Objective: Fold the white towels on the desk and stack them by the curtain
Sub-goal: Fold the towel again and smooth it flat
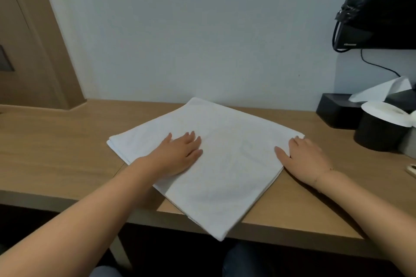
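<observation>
A white towel (216,137), folded into a layered square, lies turned like a diamond on the wooden desk (56,141). Its near corner hangs over the desk's front edge. My left hand (177,155) lies flat on the towel's left half with fingers straight, pressing it down. My right hand (304,159) rests at the towel's right corner, fingers spread flat over the edge of the cloth and partly on the desk. No curtain is in view.
A black tissue box (333,108) with a white tissue sticking out and a black holder with a toilet-paper roll (380,128) stand at the desk's back right. A black screen wrapped in a plastic bag (378,7) hangs on the wall above. A wooden door frame (45,51) is at left.
</observation>
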{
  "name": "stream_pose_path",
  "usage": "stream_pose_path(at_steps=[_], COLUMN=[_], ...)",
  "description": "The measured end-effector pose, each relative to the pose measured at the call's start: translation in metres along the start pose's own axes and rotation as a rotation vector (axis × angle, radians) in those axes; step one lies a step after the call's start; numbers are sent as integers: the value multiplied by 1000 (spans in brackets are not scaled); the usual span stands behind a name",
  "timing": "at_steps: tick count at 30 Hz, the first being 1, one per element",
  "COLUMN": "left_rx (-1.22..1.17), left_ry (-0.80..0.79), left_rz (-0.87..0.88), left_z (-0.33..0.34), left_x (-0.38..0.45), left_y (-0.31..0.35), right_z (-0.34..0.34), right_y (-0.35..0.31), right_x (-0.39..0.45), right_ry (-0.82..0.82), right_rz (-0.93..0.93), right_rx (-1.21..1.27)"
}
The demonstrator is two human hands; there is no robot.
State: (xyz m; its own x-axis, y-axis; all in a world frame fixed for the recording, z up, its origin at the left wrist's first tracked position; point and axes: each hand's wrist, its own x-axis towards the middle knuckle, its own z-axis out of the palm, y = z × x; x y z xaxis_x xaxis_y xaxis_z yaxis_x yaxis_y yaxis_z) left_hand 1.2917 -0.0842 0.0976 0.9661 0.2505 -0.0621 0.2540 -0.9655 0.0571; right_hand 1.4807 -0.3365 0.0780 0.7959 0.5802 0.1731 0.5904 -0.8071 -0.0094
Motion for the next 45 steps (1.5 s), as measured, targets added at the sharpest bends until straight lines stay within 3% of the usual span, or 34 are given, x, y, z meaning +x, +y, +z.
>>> stream_pose_path(at_steps=[3,6,11,14,22,29,34,41,45], left_rx=[-138,-293,-63,53,105,-389,-522,-806,-1033], left_ry=[92,-13,-167,-100,162,489,644,709,694], left_rz=[87,128,114,100,-16,-19,-34,-92,-127], left_z=[-9,-19,-2,14,9,-11,-27,-38,-43], left_x=[-24,-53,-90,-103,-133,-149,-158,-176,-182], left_y=[44,88,120,117,110,66,40,15,3], right_z=[-6,-13,-16,-12,-11,-11,-12,-34,-52], right_y=[9,20,39,43,41,41,39,32,34], right_x=[-22,-28,-38,-46,-56,-54,-45,-47,-42], right_ry=[-39,-59,-180,-259,-103,6,167,-8,-147], right_rz=[-57,-113,-253,-295,-323,-328,-342,-120,-136], right_rx=[113,382,532,508,344,461,643,1274,1417])
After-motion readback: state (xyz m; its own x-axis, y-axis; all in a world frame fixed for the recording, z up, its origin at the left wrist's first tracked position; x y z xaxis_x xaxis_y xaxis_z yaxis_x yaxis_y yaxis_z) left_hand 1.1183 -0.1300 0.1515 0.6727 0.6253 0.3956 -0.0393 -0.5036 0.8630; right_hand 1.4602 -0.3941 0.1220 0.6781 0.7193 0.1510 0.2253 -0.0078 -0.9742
